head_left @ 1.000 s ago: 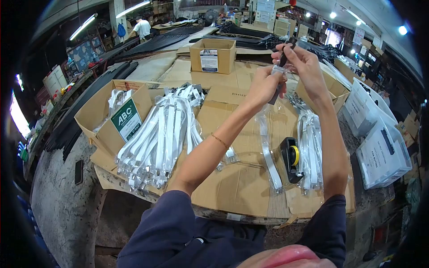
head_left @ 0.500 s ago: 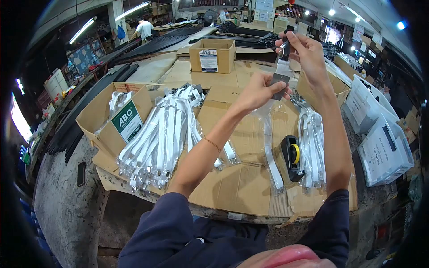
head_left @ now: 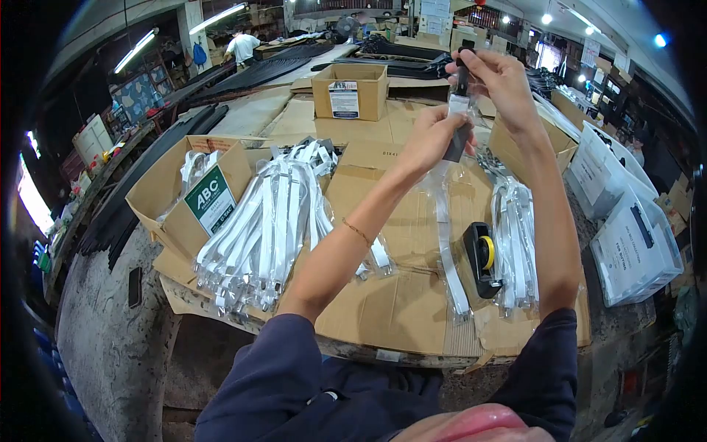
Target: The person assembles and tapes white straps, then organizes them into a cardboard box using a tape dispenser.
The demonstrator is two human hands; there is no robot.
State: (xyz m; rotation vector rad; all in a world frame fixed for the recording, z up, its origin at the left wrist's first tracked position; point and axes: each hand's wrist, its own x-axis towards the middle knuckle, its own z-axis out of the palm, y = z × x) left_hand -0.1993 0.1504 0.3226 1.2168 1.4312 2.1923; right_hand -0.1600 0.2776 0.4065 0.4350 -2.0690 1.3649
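Note:
My left hand (head_left: 434,140) pinches a strap in a clear plastic sleeve near its upper part, with a dark piece between the fingers. Just above and to the right, my right hand (head_left: 495,79) grips the black top end of the same strap. The white strap (head_left: 447,254) hangs down inside its sleeve onto the cardboard. A black tape dispenser (head_left: 479,267) with a yellow core stands right of it. Beyond the dispenser lies a bundle of sleeved white straps (head_left: 514,243). A larger pile of sleeved white straps (head_left: 276,221) lies at the left.
An open box with a green label (head_left: 166,214) stands at the left, and a labelled box (head_left: 350,92) stands at the back. Another box (head_left: 571,151) and white plastic bins (head_left: 635,243) are at the right. A phone (head_left: 135,287) lies far left. A person (head_left: 241,48) is far off.
My right hand has shifted slightly left. My left hand has moved up the sleeve a little, and the held strap now hangs more upright. The distant person has moved slightly.

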